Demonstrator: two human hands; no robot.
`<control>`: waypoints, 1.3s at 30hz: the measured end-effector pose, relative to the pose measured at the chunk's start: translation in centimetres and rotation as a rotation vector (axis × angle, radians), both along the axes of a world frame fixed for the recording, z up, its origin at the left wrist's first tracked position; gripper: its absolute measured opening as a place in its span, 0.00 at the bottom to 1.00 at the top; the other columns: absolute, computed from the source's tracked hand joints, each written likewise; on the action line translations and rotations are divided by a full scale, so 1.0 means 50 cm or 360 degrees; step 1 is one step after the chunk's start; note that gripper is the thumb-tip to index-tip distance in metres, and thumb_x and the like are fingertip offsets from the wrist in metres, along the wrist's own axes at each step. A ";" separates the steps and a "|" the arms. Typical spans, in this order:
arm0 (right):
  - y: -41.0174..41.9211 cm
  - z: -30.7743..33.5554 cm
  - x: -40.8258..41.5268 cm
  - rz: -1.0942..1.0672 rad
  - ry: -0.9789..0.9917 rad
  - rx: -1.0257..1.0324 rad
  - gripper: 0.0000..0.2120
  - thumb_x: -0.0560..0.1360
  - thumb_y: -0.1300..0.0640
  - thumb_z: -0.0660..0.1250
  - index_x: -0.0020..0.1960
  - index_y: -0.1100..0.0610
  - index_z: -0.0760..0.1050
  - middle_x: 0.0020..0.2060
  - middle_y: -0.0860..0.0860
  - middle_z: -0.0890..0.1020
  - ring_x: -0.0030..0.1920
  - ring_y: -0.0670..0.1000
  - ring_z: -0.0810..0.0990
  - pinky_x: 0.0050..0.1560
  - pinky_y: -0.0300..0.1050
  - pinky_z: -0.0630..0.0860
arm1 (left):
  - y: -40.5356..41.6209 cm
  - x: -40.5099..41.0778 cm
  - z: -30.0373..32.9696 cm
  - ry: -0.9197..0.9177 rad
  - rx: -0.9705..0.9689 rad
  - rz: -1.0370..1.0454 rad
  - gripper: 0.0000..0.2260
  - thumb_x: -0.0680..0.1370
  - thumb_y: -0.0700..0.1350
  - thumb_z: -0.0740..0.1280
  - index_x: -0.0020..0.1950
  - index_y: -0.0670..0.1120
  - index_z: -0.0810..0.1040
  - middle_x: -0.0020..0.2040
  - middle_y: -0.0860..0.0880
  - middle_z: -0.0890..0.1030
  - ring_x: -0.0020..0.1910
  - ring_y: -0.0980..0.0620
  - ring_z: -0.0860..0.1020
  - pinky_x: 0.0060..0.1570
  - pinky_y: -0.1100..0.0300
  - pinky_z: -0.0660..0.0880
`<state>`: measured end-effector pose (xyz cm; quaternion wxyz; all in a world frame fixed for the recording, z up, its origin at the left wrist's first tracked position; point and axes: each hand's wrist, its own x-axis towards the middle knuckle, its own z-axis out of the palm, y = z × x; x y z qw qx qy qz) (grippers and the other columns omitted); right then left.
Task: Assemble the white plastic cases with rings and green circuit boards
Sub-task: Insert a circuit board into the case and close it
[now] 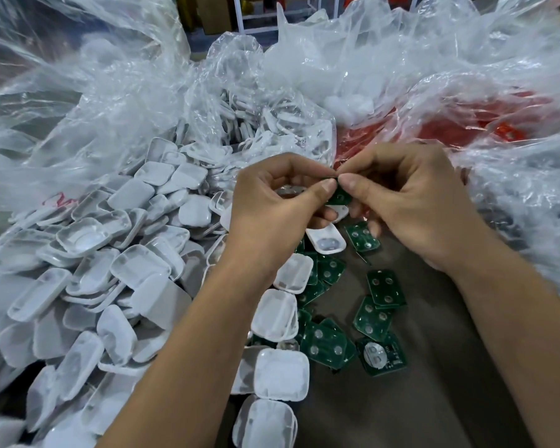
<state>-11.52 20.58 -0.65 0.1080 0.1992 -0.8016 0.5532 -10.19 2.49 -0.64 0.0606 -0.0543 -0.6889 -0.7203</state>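
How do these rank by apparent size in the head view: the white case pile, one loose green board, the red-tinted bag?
1. White case pile.
2. Red-tinted bag, partly hidden, so unsure.
3. Loose green board.

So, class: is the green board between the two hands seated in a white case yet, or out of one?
Out: both hands pinch the green board in the air.

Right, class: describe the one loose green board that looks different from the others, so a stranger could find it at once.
Start at the brown table surface below the right hand, where loose green circuit boards lie scattered. Go to the nearest one to the camera, the odd board. Only it carries a large round silvery disc; its neighbours show small silver dots.
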 end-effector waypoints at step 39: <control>0.011 0.009 0.000 -0.0065 -0.0737 -0.0580 0.14 0.69 0.69 0.77 0.53 0.58 0.85 0.38 0.55 0.86 0.38 0.52 0.85 0.42 0.41 0.84 | -0.017 -0.016 -0.021 0.0235 -0.1690 -0.0356 0.20 0.63 0.66 0.80 0.48 0.59 0.79 0.45 0.56 0.75 0.51 0.50 0.72 0.47 0.56 0.69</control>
